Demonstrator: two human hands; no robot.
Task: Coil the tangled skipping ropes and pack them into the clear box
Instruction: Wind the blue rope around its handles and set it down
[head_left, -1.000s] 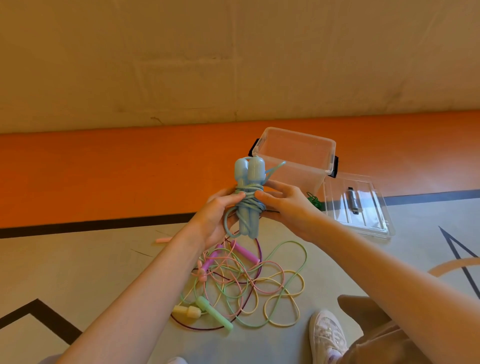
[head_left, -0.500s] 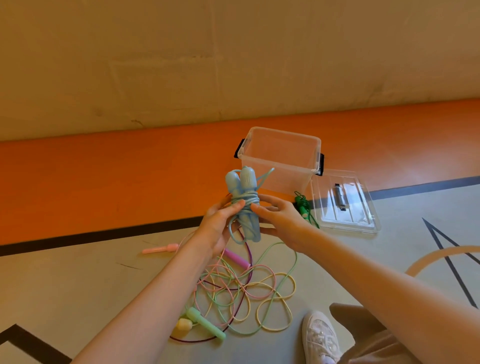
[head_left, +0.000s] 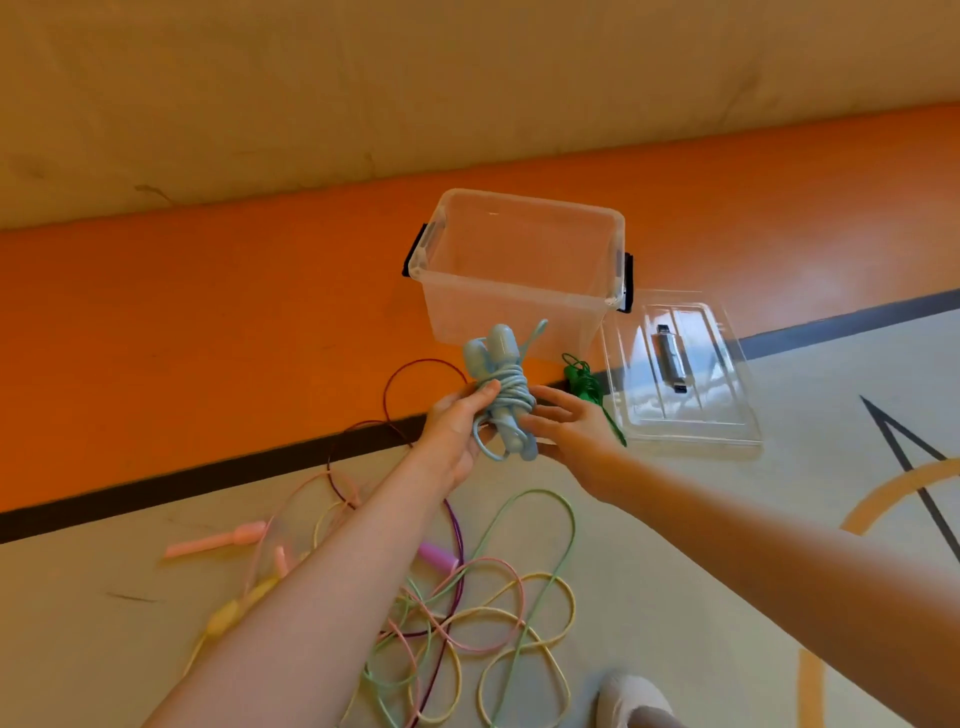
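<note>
**Blue rope coiled and held in front of the clear box**

The left hand (head_left: 457, 426) grips the blue rope (head_left: 501, 395), with the fingers curled around the middle of the bundle. The cord of this rope is wound many times around its two blue handles, which stand side by side and point up. A short loop of blue cord sticks out at the top right of the bundle, and another loop hangs at the bottom.

The right hand (head_left: 566, 421) is beside the bundle on its right side. Its fingers are nearly straight and the fingertips touch the wound cord; it does not close around anything.

The box (head_left: 519, 291) stands on the floor just behind the bundle, on the orange strip. It is open at the top, with black clips on both ends. Its lid (head_left: 680, 374) lies flat on the floor to the right of it, touching or almost touching its corner; I cannot tell which. A green rope (head_left: 587, 387), also bundled, lies on the floor between the box and the lid, partly hidden behind the right hand.

Nearer to the person, the other ropes (head_left: 483, 597) lie loose and tangled on the floor: green, yellow, pink and purple cords crossing each other. A pink handle (head_left: 213, 540) lies at the left, and a purple one is near the left forearm. A white shoe (head_left: 628, 696) shows at the bottom edge.
</note>
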